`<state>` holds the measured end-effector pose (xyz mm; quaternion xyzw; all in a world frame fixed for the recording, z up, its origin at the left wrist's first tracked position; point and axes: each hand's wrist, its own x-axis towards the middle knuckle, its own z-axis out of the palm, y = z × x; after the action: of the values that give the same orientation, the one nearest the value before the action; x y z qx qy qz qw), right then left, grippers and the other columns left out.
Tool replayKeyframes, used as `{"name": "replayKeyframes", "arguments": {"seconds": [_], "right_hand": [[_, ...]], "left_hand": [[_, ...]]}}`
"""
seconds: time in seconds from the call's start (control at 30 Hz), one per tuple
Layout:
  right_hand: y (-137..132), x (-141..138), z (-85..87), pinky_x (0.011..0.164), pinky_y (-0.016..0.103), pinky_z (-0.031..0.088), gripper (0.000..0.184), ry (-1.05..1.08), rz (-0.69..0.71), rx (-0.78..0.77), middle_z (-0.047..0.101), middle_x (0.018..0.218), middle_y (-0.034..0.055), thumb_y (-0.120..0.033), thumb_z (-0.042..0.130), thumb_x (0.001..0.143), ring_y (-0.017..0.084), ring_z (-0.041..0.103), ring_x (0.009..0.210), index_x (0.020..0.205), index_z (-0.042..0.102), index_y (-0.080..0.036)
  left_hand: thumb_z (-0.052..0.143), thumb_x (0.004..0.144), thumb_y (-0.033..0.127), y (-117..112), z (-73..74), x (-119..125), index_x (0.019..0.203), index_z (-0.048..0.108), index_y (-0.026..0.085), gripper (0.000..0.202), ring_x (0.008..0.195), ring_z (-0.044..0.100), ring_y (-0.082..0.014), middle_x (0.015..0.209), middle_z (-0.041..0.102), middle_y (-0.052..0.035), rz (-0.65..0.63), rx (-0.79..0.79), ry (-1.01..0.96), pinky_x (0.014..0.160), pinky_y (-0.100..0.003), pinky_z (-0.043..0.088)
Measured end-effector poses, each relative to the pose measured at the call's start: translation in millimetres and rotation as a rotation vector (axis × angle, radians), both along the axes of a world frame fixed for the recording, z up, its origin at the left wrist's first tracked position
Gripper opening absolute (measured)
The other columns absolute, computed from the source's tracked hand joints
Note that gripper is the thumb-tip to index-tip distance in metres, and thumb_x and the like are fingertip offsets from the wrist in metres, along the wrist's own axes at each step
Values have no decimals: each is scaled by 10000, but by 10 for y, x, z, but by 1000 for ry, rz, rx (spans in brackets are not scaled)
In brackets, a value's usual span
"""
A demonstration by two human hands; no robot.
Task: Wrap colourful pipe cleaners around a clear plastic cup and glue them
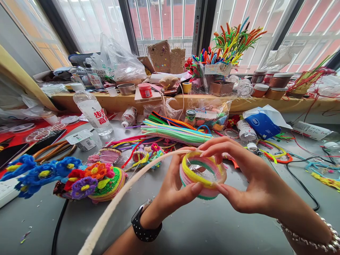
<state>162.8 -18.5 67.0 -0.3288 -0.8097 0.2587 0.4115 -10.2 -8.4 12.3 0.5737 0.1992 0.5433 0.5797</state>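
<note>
Between my two hands is a round clear container wrapped in pipe cleaners (195, 177), with yellow at the near rim and pink and green rows behind. My left hand (174, 189) closes around its left side, thumb on the near edge. On the other side, my right hand (244, 173) grips the rim, its thumb below and fingertips on top. A long cream pipe cleaner (127, 186) runs from the rim under my right fingertips down to the lower left, its near end out of frame.
Pipe-cleaner flowers (85, 177) lie at left beside a standing water bottle (91, 109). Behind my hands is a bundle of pale pipe cleaners (175, 131). A blue tissue pack (262, 122) and a black cable (300, 180) are at right. A wooden ledge (117, 102) holds paint jars and more pipe cleaners.
</note>
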Motion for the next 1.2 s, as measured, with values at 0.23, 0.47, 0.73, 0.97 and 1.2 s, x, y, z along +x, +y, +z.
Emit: {"name": "replayKeyframes", "arguments": {"seconds": [0.23, 0.47, 0.73, 0.97, 1.2], "right_hand": [[8, 5, 0, 877, 221, 424, 559, -2, 6, 0, 547, 1112, 2, -2, 651, 584, 161, 506, 1070, 1062, 518, -260], [-9, -7, 7, 878, 213, 419, 571, -15, -4, -2, 543, 1115, -4, 4, 649, 580, 153, 504, 1067, 1069, 513, -258], [-29, -3, 5, 879, 229, 416, 549, -15, -16, 2, 541, 1123, 5, 2, 643, 580, 167, 500, 1073, 1043, 511, -262], [-68, -38, 33, 901, 244, 411, 507, 1, -42, 19, 556, 1104, 0, 2, 621, 604, 168, 509, 1062, 1018, 508, -268], [-42, 1, 23, 941, 293, 429, 430, 104, 15, -45, 562, 1102, 23, -104, 648, 698, 193, 512, 1087, 1076, 518, -262]], "left_hand": [[676, 672, 393, -1, -5, 2, 1122, 492, 234, 511, 1040, 525, -253, 1125, 542, -57, 21, -14, 22, 851, -331, 437], [675, 674, 402, 4, -7, -7, 1128, 485, 242, 517, 1039, 518, -246, 1120, 530, -47, 5, -14, 28, 859, -330, 434], [668, 688, 382, 7, -17, -6, 1135, 497, 250, 497, 1081, 514, -264, 1151, 524, -51, -2, 3, 7, 888, -348, 437], [677, 676, 387, 1, -20, 1, 1124, 505, 248, 499, 1065, 525, -275, 1151, 530, -56, -6, -20, -20, 882, -375, 445], [685, 649, 417, 14, -27, 3, 1091, 558, 240, 493, 1095, 517, -289, 1136, 575, -49, -33, -150, -93, 933, -387, 402]]}}
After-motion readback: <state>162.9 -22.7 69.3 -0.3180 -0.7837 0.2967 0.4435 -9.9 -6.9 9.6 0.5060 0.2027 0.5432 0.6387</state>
